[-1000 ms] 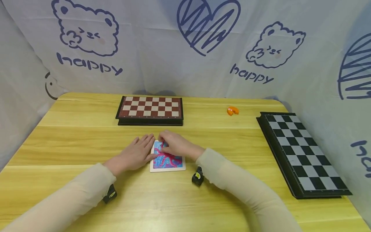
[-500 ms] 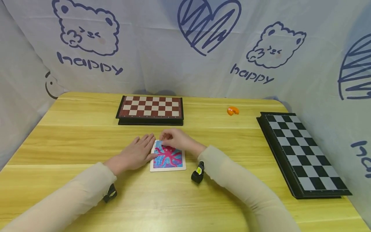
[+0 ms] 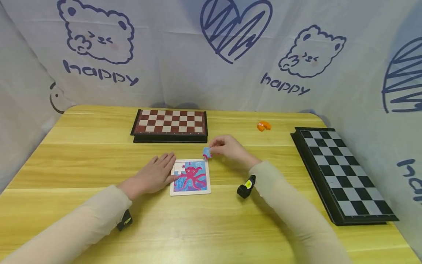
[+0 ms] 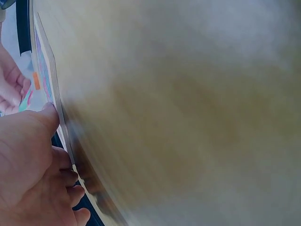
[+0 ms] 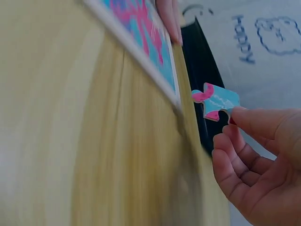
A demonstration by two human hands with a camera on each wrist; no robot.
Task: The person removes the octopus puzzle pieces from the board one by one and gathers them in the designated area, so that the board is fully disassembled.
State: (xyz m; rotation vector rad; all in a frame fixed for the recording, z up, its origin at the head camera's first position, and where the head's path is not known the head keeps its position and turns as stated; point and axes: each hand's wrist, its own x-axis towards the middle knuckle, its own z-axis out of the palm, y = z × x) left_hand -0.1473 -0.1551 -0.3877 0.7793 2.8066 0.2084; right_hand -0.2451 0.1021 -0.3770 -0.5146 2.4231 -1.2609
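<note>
A square jigsaw puzzle point(image 3: 194, 183) in a white frame lies on the table, showing a pink octopus on blue. Its upper left corner is a bare white gap. My left hand point(image 3: 152, 175) lies flat at the frame's left side, thumb over its edge and fingers straight. In the right wrist view, thumb and fingers of my right hand point(image 5: 263, 160) pinch a blue and pink puzzle piece point(image 5: 217, 101) by one edge. From the head view, that right hand is above the table, just beyond the puzzle's upper right corner.
A folded brown-and-white chessboard point(image 3: 169, 123) lies behind the puzzle. To the right is a black-and-white chessboard point(image 3: 346, 172). A small orange object point(image 3: 263, 126) sits near the back edge. A white cloth with drawings point(image 3: 184, 73) hangs behind the table point(image 3: 184, 227).
My right hand has lifted a piece from the puzzle's upper left corner and carried it right and away from me, uncovering the white gap. The left hand has stayed put.
</note>
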